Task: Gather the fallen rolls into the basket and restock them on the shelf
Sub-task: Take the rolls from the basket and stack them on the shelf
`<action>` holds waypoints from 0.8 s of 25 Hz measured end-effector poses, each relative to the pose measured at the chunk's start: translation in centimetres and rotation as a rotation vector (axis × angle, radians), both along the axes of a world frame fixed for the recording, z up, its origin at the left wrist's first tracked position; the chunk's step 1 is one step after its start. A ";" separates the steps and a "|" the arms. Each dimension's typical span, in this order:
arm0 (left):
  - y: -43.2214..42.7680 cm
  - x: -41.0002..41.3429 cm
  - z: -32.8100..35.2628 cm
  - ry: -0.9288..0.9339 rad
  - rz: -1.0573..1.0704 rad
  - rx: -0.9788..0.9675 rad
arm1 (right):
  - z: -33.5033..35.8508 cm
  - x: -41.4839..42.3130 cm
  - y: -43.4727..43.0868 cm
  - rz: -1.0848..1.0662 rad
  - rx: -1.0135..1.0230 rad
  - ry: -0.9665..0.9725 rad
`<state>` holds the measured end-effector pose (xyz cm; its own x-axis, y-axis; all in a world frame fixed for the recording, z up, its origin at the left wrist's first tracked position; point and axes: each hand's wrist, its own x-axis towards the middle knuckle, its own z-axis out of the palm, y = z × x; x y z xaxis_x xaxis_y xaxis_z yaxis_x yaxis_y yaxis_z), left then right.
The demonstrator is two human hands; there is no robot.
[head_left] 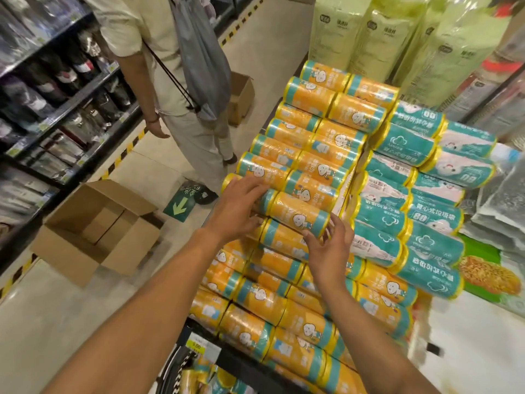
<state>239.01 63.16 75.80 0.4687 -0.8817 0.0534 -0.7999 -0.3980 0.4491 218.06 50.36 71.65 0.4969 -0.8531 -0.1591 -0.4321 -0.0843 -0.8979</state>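
Two bare hands work at a shelf [241, 362] stacked high with orange rolls [309, 129] in a shop aisle. The left hand [238, 206] lies flat on the left side of the stack, its fingers [252, 184] straight and spread, pressing on the wrapped rolls and gripping nothing. The right hand [331, 251] meets the near end of one orange roll [298, 213] lying on top of the pile, between the two hands; its fingers [339, 224] are open and loosely bent, touching the roll's yellow rim without closing around it. Teal rolls [409, 194] are piled just beside the orange ones, on the right, and tall pale green packs [377, 38] stand at the far end. On the floor to the left sits an open cardboard box [93, 231], near a green arrow sticker [180, 207]. Further along the aisle another person [147, 38] in light clothing stands with a grey drawstring bag [199, 61] on the back, facing dark shelving [56, 109] along the left.
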 end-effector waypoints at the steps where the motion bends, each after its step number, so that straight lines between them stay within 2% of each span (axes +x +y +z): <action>1: 1.5 -1.0 0.5 -0.001 0.020 -0.030 | 0.6 -0.3 0.0 0.018 -0.004 0.018; 4: 8.8 -5.2 1.2 0.070 0.151 -0.103 | 2.7 -2.7 0.6 0.112 -0.036 0.115; 6: 14.9 -8.5 1.2 0.163 0.237 -0.100 | 4.7 -6.0 3.1 0.155 -0.184 0.123; 10: 27.5 -14.1 -2.6 0.272 0.323 -0.134 | 5.1 -16.4 15.2 0.202 -0.373 0.104; 12: 33.6 -17.6 -6.5 0.301 0.322 -0.098 | 2.9 -21.4 23.5 0.207 -0.330 0.145; 15: 40.7 -23.3 -12.1 0.417 0.350 0.093 | -2.3 -26.6 33.0 0.289 -0.142 0.256; 20: 46.4 -27.9 -25.5 0.559 0.473 0.308 | -18.8 -28.3 39.4 0.439 0.152 0.523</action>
<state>211.15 109.61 50.28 0.6826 -0.5195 -0.5140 -0.2035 -0.8107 0.5490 189.77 89.79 52.90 0.6160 -0.5406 -0.5729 -0.7657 -0.2402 -0.5966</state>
